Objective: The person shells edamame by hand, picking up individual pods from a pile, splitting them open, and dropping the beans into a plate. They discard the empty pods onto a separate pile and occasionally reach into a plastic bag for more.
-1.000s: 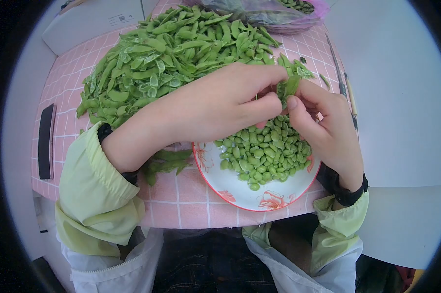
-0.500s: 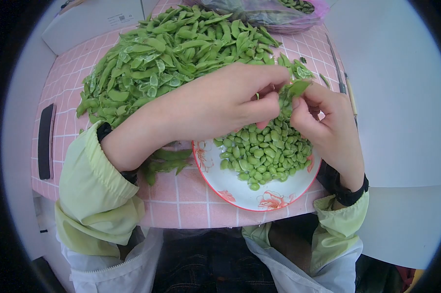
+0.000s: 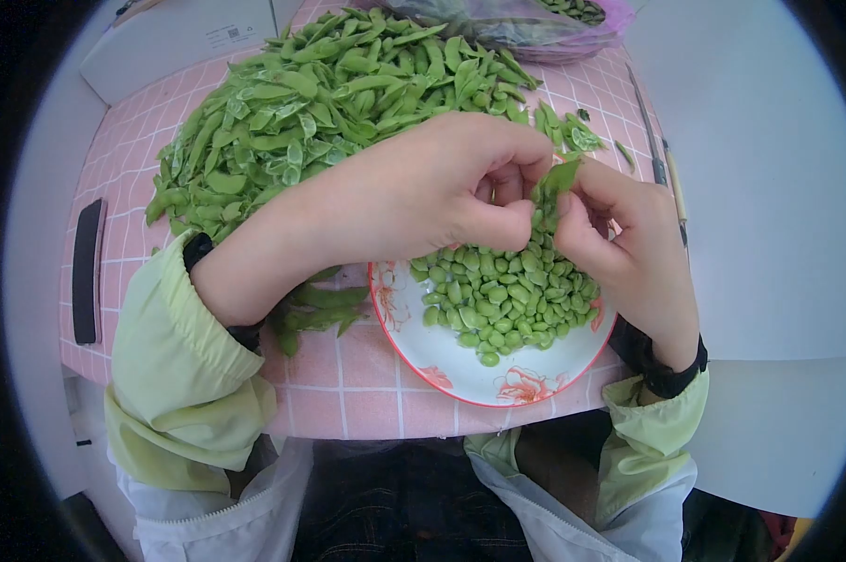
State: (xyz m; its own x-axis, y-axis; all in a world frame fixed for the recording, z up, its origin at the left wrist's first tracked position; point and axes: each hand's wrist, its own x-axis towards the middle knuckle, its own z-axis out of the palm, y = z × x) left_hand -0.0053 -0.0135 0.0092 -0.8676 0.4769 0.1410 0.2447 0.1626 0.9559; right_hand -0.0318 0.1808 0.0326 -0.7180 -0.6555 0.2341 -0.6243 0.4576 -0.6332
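Above the plate (image 3: 442, 367), a pod (image 3: 556, 178) is pinched between the left hand (image 3: 442, 192) and right hand (image 3: 620, 239), fingertips of both closed on it; the pod is held upright, just over the heap of beans (image 3: 503, 290). Whether it is already split cannot be told. Risk as judged: beans could be popped sideways past the rim onto the pink cloth (image 3: 348, 384) if the pod is squeezed too hard or held off the plate's middle; the heap is already high near the far rim, so spill-over is likely there. Left wrist is bent inward, forearm laid across the table from the left, knuckles up. Right hand is curled, thumb pressed against the pod, wrist by the plate's right edge. Pod pile (image 3: 329, 103) lies behind both hands.
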